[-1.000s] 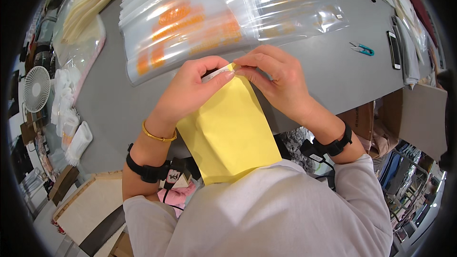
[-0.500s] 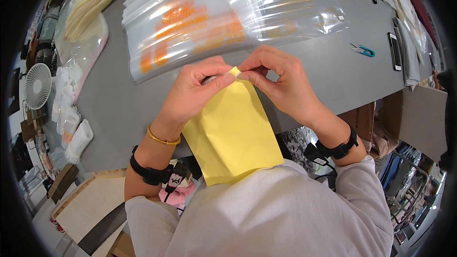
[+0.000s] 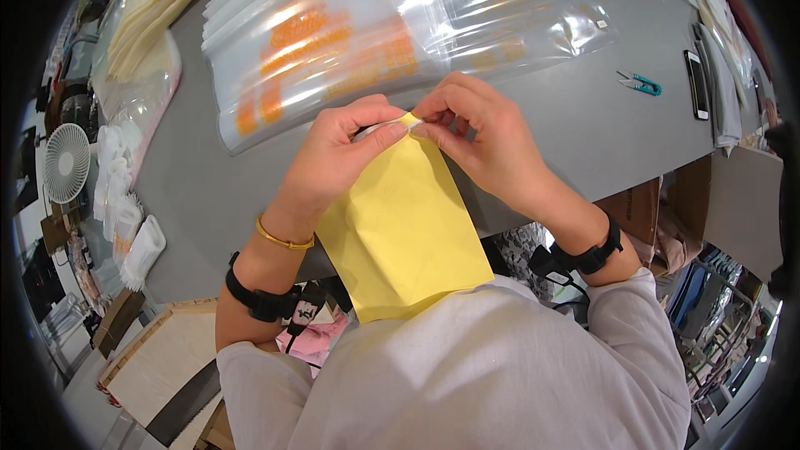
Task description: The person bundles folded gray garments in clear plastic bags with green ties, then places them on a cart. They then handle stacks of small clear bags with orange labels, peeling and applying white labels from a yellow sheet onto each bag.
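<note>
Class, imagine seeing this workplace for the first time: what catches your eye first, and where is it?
The bright yellow sheet at the centre, its top between the left hand and right hand. Beyond it, shiny clear plastic packaging with orange print spreads over the grey table.

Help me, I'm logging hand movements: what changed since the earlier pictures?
The bare right hand has curled its lower fingers more, so they show beneath its index finger; the bare left hand has swung its wrist slightly right. Both still pinch the top of the yellow, rectangular sheet; nothing was visibly let go. The turquoise-handled metal snips and clear, orange-printed plastic bags stayed put.
</note>
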{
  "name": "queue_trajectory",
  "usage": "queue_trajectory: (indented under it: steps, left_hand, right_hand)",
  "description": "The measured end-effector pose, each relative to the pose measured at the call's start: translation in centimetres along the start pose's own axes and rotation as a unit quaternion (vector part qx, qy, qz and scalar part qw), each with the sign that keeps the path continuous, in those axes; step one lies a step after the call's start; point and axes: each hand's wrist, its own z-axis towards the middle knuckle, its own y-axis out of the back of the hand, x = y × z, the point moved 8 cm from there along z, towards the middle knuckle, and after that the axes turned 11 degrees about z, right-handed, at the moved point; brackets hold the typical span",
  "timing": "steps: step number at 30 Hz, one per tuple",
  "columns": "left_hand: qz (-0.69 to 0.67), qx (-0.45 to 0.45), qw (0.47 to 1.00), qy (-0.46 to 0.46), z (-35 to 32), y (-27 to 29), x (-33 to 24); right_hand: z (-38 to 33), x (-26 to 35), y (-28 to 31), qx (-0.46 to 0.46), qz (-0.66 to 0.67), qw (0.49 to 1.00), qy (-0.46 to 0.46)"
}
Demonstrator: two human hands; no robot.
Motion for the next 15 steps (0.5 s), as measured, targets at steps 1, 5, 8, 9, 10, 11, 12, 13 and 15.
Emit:
queue_trajectory:
  steps: [1, 5, 8, 9, 10, 11, 12, 13, 15]
  left_hand:
    - [-0.005, 0.002, 1.000, 0.005, 0.05, 0.00, 0.06]
    - [-0.009, 0.005, 1.000, 0.009, 0.19, 0.06, 0.10]
    - [-0.009, 0.006, 1.000, 0.012, 0.11, 0.13, 0.17]
    - [-0.016, 0.006, 1.000, 0.015, 0.05, 0.15, 0.25]
    - [-0.028, 0.009, 0.999, 0.018, -0.01, 0.13, 0.32]
    - [-0.028, 0.010, 0.999, 0.024, -0.09, 0.14, 0.45]
    - [-0.034, 0.013, 0.999, 0.030, -0.16, 0.10, 0.57]
    - [-0.039, 0.016, 0.998, 0.036, -0.23, 0.06, 0.69]
    - [-0.038, 0.016, 0.999, 0.033, -0.31, 0.03, 0.68]
  right_hand:
    - [0.00, -0.19, -0.01, 0.006, 0.011, 1.000, -0.012]
    - [0.04, -0.73, -0.07, 0.018, 0.040, 0.998, -0.048]
    - [0.11, -0.97, -0.28, 0.014, 0.032, 0.997, -0.069]
    - [0.15, -0.91, -0.33, 0.007, 0.027, 0.997, -0.068]
    - [0.17, -0.83, -0.32, 0.000, 0.021, 0.998, -0.067]
    - [0.15, -0.74, -0.38, -0.005, 0.019, 0.998, -0.067]
    - [0.13, -0.62, -0.47, -0.005, 0.010, 0.998, -0.063]
    - [0.08, -0.49, -0.57, -0.003, 0.004, 0.998, -0.059]
    - [-0.09, -0.38, -0.76, 0.000, 0.002, 0.998, -0.058]
